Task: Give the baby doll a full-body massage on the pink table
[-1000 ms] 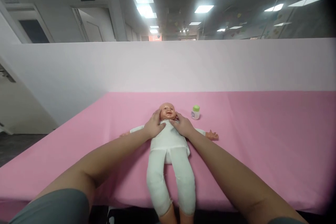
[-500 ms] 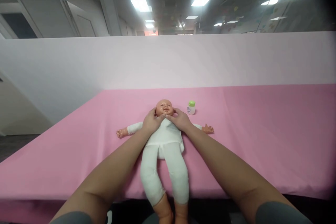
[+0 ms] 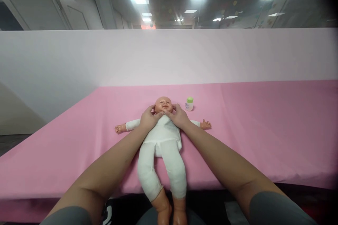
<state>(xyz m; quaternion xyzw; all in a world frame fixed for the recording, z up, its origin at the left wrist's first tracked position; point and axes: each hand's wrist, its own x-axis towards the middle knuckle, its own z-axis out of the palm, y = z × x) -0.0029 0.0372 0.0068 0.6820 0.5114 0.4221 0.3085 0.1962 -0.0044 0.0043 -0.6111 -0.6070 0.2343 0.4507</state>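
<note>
A baby doll [image 3: 165,130] with a white cloth body lies on its back, face up, arms spread wide and feet towards me past the table's front edge. My left hand [image 3: 150,117] cups one side of its head, fingers by the ear and thumb along the chin. On the other side, my right hand [image 3: 180,116] holds the head the same way. Both thumbs come close together under the doll's mouth; the fingertips are partly hidden behind the head. Just beyond my right hand stands a small clear jar [image 3: 189,104] with a green lid.
Pink cloth [image 3: 250,123] covers the table under the doll. A low white wall [image 3: 169,56] runs along the table's back, with glass and lit ceiling panels above it. At the upper left is a door [image 3: 77,10].
My view has tilted down and shifted slightly, so everything sits a little higher and further left. Both hands keep their hold on the doll's head.
</note>
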